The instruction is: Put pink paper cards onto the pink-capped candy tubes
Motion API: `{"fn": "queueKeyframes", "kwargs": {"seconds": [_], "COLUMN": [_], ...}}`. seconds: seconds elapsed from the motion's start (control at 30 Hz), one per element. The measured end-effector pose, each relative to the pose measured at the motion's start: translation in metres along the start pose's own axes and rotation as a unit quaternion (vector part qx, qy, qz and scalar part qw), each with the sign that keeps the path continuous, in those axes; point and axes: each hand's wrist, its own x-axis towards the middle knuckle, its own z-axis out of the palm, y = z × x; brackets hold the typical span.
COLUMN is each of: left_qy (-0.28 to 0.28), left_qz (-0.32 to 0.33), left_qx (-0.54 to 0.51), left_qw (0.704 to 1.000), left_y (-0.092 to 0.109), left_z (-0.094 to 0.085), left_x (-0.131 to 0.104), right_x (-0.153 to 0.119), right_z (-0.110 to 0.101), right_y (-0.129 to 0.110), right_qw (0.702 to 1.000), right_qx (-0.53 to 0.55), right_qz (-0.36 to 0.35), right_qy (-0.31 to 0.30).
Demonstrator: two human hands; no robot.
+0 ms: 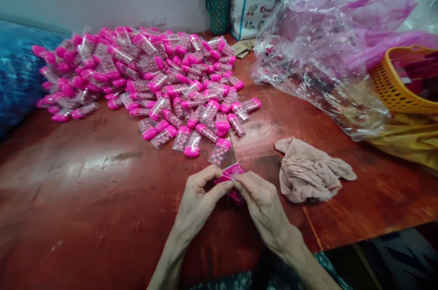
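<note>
My left hand (201, 195) and my right hand (260, 198) meet at the front of the table. Between them is a pink printed wrapper (234, 169) with a pale ring pattern, pinched by the fingertips of both hands. Under the fingers shows a shiny pink piece (236, 197); whether it belongs to the wrapper I cannot tell. Just beyond my hands lies a clear container of small pink balls with a bright pink cap (219, 152). Behind it spreads a large heap of the same containers (150, 66).
A crumpled beige cloth (311, 171) lies to the right of my hands. Clear and pink plastic bags (325, 48) and a yellow basket (390, 82) fill the right side. A white printed bag (255, 2) stands by the wall. Blue plastic (23, 71) is at far left.
</note>
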Motion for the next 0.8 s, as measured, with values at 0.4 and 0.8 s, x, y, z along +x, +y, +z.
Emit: {"fn": "queueKeyframes", "kwargs": {"seconds": [0.4, 0.8], "left_qy": [0.143, 0.063], "left_qz": [-0.083, -0.078], "left_qx": [-0.237, -0.207], "left_qw": [0.957, 0.973], "left_y": [-0.011, -0.005], "left_z": [-0.003, 0.000], "left_x": [0.000, -0.003], "right_x": [-0.004, -0.002], "right_z": [-0.009, 0.004], "right_y": [-0.001, -0.005], "right_qw": [0.969, 0.988], "right_qx": [0.190, 0.060], "right_qz": [0.153, 0.042], "right_qy": [0.034, 0.134]}}
